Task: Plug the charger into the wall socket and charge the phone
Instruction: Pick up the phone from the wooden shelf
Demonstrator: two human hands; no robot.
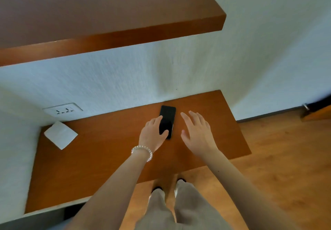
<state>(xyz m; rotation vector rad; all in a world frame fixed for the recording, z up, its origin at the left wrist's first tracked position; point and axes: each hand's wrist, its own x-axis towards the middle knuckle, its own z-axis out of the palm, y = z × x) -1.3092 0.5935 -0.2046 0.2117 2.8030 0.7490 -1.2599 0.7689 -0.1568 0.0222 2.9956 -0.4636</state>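
Two bare hands are over the brown wooden shelf (89, 167). The left hand (153, 134) grasps the black flat phone (167, 118) lying there; the right hand (196, 131) hovers open beside it. The white wall socket (62, 109) is empty and no charger is visible, so I judge everything remains.
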